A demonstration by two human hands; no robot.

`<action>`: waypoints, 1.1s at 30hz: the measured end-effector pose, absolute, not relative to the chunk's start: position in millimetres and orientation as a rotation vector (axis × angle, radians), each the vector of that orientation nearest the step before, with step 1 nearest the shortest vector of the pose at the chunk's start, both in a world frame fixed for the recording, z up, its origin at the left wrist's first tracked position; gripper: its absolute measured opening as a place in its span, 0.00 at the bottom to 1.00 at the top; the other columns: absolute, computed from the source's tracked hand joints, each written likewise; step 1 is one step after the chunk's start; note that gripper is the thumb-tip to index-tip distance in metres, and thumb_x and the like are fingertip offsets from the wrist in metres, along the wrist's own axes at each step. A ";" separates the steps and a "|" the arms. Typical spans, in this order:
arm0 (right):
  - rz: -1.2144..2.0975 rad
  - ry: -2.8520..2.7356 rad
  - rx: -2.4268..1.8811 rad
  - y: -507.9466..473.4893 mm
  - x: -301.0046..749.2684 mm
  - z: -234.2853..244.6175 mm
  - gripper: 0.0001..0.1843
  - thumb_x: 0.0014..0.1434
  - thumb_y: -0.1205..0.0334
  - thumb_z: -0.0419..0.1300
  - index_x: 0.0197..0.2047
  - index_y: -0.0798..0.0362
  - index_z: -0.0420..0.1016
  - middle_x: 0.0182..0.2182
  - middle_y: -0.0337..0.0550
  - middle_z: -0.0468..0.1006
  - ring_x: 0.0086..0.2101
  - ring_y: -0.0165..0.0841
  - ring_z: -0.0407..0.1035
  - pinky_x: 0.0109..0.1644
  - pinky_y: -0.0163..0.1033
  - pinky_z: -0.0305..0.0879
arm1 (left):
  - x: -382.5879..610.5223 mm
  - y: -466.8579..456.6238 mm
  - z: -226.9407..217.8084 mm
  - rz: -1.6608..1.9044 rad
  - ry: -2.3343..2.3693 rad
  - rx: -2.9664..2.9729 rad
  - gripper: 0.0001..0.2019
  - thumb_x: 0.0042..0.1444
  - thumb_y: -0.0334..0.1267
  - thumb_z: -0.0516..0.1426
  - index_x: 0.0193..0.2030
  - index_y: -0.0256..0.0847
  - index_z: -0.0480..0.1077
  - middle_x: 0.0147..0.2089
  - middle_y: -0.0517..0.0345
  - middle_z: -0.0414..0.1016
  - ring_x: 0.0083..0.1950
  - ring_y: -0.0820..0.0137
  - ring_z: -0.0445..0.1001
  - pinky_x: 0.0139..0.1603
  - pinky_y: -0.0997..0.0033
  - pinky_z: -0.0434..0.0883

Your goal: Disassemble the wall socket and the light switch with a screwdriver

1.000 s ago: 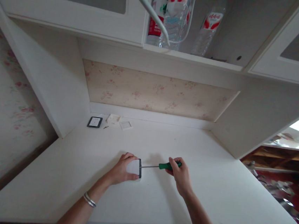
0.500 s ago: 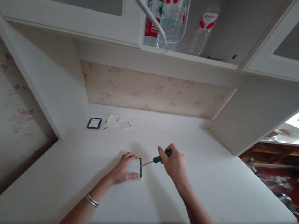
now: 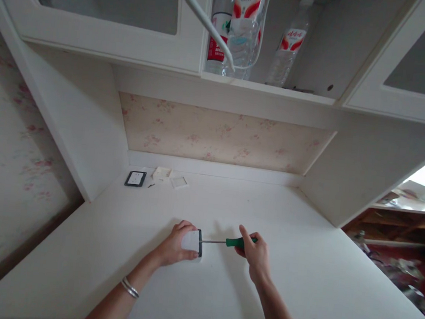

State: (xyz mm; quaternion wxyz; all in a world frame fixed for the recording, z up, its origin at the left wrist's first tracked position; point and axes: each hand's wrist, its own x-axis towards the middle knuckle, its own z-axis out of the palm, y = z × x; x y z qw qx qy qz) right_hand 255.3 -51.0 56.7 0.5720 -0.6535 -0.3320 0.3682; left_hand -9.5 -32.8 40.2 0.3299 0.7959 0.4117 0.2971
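Observation:
My left hand (image 3: 180,244) grips a small white wall socket with a dark edge (image 3: 190,241), thumb on the near side and fingers on the far side, low over the white desktop. In my right hand (image 3: 255,251) is a screwdriver with a green handle (image 3: 234,242). Its metal shaft (image 3: 212,242) points left and its tip meets the dark edge of the socket. Whether the tip sits in a slot or screw is too small to tell. A silver bracelet is on my left wrist.
At the back left of the desktop (image 3: 283,281) lie a dark-framed socket (image 3: 135,178), a white square frame (image 3: 179,182), a pale plastic piece (image 3: 162,173) and a small dark bit (image 3: 151,185). Overhead, a white cable (image 3: 206,23) hangs before shelved plastic bottles (image 3: 245,27).
My right hand has moved right and down, and the screwdriver has swung from slanting to nearly level, its tip still at the socket's edge. The left hand keeps its grip. The view has shifted slightly.

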 end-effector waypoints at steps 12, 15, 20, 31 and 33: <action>1.008 -0.668 -1.518 -57.7 253.1 35.2 0.24 0.44 0.41 0.64 0.22 0.54 0.65 0.16 0.33 0.66 0.20 0.31 0.69 0.27 0.41 0.75 | -9.5 -30.1 35.1 0.793 1.095 2.074 0.35 0.39 0.51 0.66 0.54 0.41 0.64 0.53 0.49 0.62 0.55 0.59 0.62 0.59 0.58 0.60; 1.014 -0.647 -1.475 -60.0 251.8 35.8 0.23 0.43 0.42 0.65 0.23 0.55 0.66 0.17 0.32 0.65 0.21 0.29 0.68 0.28 0.40 0.75 | -7.9 -30.0 33.6 0.807 1.083 2.065 0.35 0.38 0.50 0.67 0.54 0.41 0.65 0.53 0.50 0.63 0.55 0.59 0.62 0.59 0.58 0.60; 0.976 -0.629 -1.396 -63.3 256.2 45.9 0.23 0.45 0.43 0.65 0.25 0.55 0.67 0.19 0.32 0.67 0.24 0.28 0.68 0.30 0.39 0.76 | -5.9 -28.8 32.9 0.988 1.116 1.886 0.32 0.39 0.48 0.67 0.52 0.43 0.67 0.54 0.50 0.64 0.57 0.59 0.62 0.59 0.59 0.60; 1.002 -0.652 -1.329 -67.6 246.5 59.2 0.21 0.46 0.44 0.65 0.27 0.55 0.68 0.21 0.33 0.68 0.26 0.28 0.68 0.31 0.37 0.74 | -98.0 -4.5 32.5 0.935 1.665 2.095 0.32 0.46 0.50 0.62 0.59 0.43 0.63 0.58 0.52 0.66 0.60 0.59 0.62 0.62 0.58 0.58; 0.984 -0.726 -1.343 -67.2 239.3 63.4 0.21 0.46 0.44 0.64 0.28 0.55 0.69 0.22 0.35 0.70 0.27 0.30 0.70 0.30 0.37 0.73 | -118.0 1.1 29.0 0.836 1.757 2.167 0.33 0.45 0.49 0.62 0.58 0.43 0.63 0.58 0.53 0.68 0.59 0.59 0.63 0.61 0.58 0.59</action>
